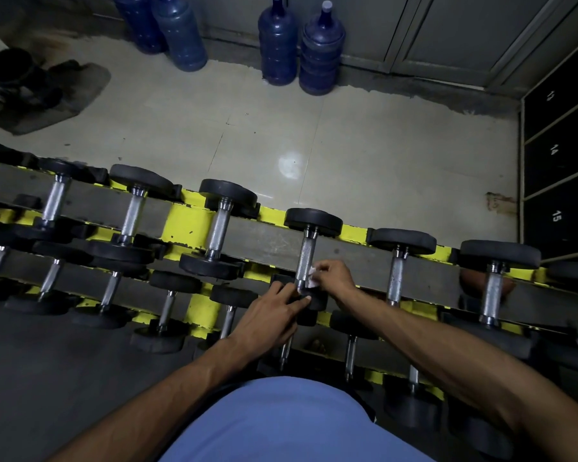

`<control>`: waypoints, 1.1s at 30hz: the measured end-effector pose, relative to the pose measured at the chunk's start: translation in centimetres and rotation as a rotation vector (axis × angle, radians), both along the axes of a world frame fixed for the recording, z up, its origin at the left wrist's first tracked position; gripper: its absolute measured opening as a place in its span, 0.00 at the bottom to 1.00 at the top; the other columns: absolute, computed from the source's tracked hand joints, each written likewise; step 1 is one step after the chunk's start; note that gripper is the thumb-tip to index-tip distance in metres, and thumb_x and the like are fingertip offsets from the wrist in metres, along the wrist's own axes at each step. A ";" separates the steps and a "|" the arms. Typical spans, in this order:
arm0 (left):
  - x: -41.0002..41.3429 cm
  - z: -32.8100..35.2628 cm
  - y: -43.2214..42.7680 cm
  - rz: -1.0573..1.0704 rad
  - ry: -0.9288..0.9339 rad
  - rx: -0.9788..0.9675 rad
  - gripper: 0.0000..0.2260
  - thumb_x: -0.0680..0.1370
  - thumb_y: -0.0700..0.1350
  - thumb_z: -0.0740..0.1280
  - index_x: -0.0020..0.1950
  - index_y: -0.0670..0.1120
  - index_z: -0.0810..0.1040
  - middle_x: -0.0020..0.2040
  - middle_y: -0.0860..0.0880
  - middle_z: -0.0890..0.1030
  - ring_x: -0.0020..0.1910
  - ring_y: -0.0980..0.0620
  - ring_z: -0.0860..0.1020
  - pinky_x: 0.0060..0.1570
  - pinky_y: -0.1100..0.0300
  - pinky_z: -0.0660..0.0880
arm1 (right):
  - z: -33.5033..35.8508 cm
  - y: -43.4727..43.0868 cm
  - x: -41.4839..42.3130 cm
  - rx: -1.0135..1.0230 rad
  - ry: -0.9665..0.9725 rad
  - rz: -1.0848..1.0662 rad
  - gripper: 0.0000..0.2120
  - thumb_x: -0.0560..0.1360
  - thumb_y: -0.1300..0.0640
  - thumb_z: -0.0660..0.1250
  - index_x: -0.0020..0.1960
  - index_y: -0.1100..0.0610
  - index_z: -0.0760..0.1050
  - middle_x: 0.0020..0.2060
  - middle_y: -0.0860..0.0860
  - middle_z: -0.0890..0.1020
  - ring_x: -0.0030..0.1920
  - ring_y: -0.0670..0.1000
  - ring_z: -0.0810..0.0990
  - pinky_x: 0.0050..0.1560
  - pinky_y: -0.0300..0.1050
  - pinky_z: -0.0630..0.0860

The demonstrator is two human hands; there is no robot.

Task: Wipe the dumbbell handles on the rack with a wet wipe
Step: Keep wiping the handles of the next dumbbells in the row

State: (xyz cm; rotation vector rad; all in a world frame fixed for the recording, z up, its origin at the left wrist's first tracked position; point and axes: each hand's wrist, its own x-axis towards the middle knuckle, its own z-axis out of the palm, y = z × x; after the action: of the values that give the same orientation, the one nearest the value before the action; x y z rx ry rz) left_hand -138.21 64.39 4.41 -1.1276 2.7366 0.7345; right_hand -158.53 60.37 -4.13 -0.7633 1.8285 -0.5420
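At centre frame, I am pressing a crumpled white wet wipe (312, 275) against the near end of a knurled steel dumbbell handle (306, 255). My right hand (336, 276) is pinching the wipe between curled fingers and thumb. My left hand (272, 316) is reaching in from lower centre, its fingers lying fairly straight over that dumbbell's black near head (318, 304) and gripping nothing. The dumbbell is sitting on the upper tier of a yellow-and-grey rack (187, 225), which is running slantwise across the frame from middle left to lower right. More black-headed dumbbells are lying in rows along both tiers on either side. Beyond the rack, four blue water jugs (277, 41) are standing against the wall at the top of the frame. A dark mat (80, 88) is lying on the pale tiled floor at upper left, and black lockers (554, 151) numbered 13, 14 and 15 are lining the right edge.
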 end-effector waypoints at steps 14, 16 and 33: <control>0.5 0.1 0.4 0.023 0.013 0.024 0.30 0.81 0.46 0.67 0.82 0.50 0.64 0.73 0.45 0.67 0.71 0.47 0.66 0.54 0.53 0.82 | 3.0 -0.6 -1.9 -0.787 0.818 1.091 0.12 0.74 0.58 0.70 0.57 0.56 0.77 0.56 0.55 0.78 0.49 0.57 0.77 0.38 0.51 0.75; 0.5 0.2 0.3 0.014 0.004 0.023 0.30 0.81 0.47 0.67 0.83 0.50 0.63 0.73 0.46 0.66 0.71 0.47 0.66 0.57 0.52 0.81 | 3.1 -1.4 -2.5 -0.773 0.816 1.108 0.16 0.73 0.60 0.73 0.60 0.55 0.79 0.63 0.55 0.80 0.50 0.59 0.82 0.42 0.52 0.81; 0.9 -0.8 0.7 0.013 0.094 -0.070 0.29 0.75 0.44 0.71 0.77 0.46 0.72 0.67 0.44 0.75 0.66 0.45 0.74 0.65 0.50 0.77 | 6.8 -6.5 -0.5 -0.508 0.843 1.523 0.12 0.80 0.55 0.62 0.62 0.52 0.77 0.57 0.49 0.81 0.53 0.55 0.82 0.40 0.47 0.74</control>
State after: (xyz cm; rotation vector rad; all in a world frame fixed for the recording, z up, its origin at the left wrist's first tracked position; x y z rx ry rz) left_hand -137.34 65.11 3.65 -1.1547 2.8563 0.7159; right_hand -159.04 53.86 2.67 -2.6211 1.1660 0.4416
